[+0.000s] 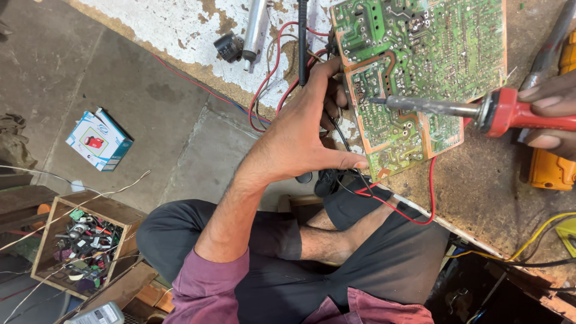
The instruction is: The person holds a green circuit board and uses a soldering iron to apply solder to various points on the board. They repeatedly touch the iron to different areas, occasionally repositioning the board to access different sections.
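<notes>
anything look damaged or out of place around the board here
Yes. The workbench top is worn: its white coating has flaked off in patches, baring brown beneath. The green circuit board overhangs the bench edge, steadied by the left hand. Red wires dangle loose below.

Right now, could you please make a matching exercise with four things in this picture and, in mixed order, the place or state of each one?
Things:
1. circuit board
2. soldering iron
3. cardboard box
4. wooden crate

Places or states:
A. lies on the floor, blue and white
B. held in the right hand, tip on the green board
C. steadied at its edge by the left hand
D. stands on the floor, full of small parts

Pairs: 1-C, 2-B, 3-A, 4-D
</notes>
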